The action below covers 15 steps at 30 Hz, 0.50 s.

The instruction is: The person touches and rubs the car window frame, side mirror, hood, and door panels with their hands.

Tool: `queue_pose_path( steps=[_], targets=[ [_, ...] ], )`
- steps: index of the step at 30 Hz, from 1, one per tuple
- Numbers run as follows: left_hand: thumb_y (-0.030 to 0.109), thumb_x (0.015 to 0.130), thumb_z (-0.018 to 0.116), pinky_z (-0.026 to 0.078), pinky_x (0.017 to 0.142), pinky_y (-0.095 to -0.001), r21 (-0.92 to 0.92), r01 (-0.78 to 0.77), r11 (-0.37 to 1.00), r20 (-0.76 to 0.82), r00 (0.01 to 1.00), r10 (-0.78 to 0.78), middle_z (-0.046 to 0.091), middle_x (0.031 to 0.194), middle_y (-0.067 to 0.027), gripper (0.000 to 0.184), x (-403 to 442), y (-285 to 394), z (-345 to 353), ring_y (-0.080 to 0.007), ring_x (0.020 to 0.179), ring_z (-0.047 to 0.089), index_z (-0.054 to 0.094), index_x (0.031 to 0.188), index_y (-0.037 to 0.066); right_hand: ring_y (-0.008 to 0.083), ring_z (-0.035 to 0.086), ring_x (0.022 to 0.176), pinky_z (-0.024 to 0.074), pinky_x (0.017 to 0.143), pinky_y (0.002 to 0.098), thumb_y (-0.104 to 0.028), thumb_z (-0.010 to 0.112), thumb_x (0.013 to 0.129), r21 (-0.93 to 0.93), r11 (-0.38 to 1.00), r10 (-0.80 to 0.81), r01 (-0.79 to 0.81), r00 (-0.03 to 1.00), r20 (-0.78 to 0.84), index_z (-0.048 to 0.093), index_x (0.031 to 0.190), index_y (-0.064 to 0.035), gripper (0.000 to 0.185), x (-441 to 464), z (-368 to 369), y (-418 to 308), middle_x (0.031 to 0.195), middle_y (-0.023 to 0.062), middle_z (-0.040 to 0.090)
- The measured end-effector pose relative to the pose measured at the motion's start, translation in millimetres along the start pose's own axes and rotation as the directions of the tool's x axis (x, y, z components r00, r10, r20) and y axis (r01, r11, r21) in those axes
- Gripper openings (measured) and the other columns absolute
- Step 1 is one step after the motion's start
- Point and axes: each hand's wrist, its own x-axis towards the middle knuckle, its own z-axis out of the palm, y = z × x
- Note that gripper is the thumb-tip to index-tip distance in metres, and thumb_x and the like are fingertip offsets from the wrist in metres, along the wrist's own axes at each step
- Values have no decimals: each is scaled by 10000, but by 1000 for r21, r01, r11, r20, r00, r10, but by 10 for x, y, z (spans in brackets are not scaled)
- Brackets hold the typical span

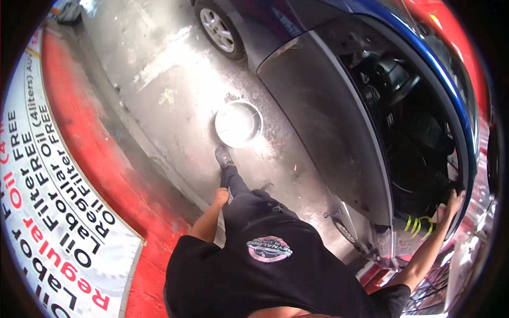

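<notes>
A dark car (pixel 347 90) fills the right half of the frame, running from the top centre down toward the lower right. Its dark door (pixel 328 127) faces the middle of the frame, and through the window opening beside it a steering wheel (pixel 393 79) shows at the upper right, with a dim interior below. A blue roof edge (pixel 452 79) curves along the far side of the opening.

The right hand (pixel 454 202) is at the lower right of the frame, against the lower end of that opening, its fingers partly bent; whether they grip the edge cannot be told. Yellow strips (pixel 419 226) show just left of the right forearm.

The left hand (pixel 221 197) is left of centre, beside the thigh of the dark trousers (pixel 236 183), fingers curled in; whether anything is inside cannot be told.

A black shirt (pixel 275 286) with a round badge (pixel 269 249) covers the bottom centre. Above the wearer's shoe (pixel 224 156), a bright round object (pixel 238 123) sits on the grey floor (pixel 159 69), too glaring to make out. The car's wheel (pixel 216 27) is at the top centre. A red strip (pixel 90 138) and a white sign (pixel 47 212) with oil wording line the left side.
</notes>
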Motion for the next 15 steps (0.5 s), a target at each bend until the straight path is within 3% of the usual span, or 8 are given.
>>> queue_pose_path(
  steps=[2,3,4,6,7,10,12,15],
  targets=[
    [197,850,574,566,918,-390,127,-110,986,51,993,104,748,1046,-204,276,-76,235,-79,-360,1012,710,769,948,29,443,376,1478,345,1205,464,-386,614,998,-30,999,17,-19,998,-59,343,1591,-12,751,-61,114,-1,1599,295,376],
    [174,882,567,599,802,-456,74,-17,997,121,993,8,752,1001,-177,261,-189,469,-154,-360,924,723,760,1009,53,452,364,1481,354,1197,472,-379,601,1011,-12,999,-35,34,989,-143,337,1601,-38,731,-113,187,0,1603,292,367],
    [174,882,567,599,802,-456,107,-38,993,117,993,26,752,1001,-177,261,-256,606,-117,-360,924,723,760,1009,53,452,349,1488,362,1189,477,-348,605,1015,41,997,-57,66,982,-180,330,1607,-52,717,-222,163,-85,1614,298,338],
    [185,936,567,592,653,-519,-15,170,985,86,982,-168,733,955,-135,263,-268,812,-104,-343,830,710,740,1106,84,461,314,1505,338,1208,462,-265,636,1003,188,977,-50,97,969,-241,311,1627,-106,722,-499,-122,-532,1639,315,266],
    [234,978,580,567,558,-514,-46,162,986,145,977,-153,703,929,-105,286,-240,886,-125,-295,749,681,707,1199,104,464,300,1513,336,1210,465,-235,635,1005,211,951,-134,225,918,-374,289,1640,-143,728,-614,-167,-631,1644,318,253],
    [286,980,599,572,561,-469,80,115,990,77,990,-121,693,900,-104,322,-574,1423,-138,-258,695,668,700,1226,104,449,316,1515,370,1197,484,-238,625,1009,338,918,-59,209,913,-404,270,1652,-268,735,-920,-304,-814,1680,255,241],
    [296,987,592,572,551,-436,156,15,988,46,999,-23,679,878,-96,351,-742,1615,-16,-235,667,658,686,1270,110,408,311,1532,345,1214,487,-252,623,1008,460,858,-17,227,910,-415,286,1648,-274,724,-1026,-143,-617,1682,219,272],
    [273,983,542,577,614,-417,252,-21,968,38,999,12,706,1062,-115,409,-875,1906,196,-254,745,675,641,1358,140,409,330,1525,341,1213,475,-265,610,1022,577,796,57,179,928,-368,350,1627,-257,659,-1452,74,-305,1657,243,314]
  ],
)
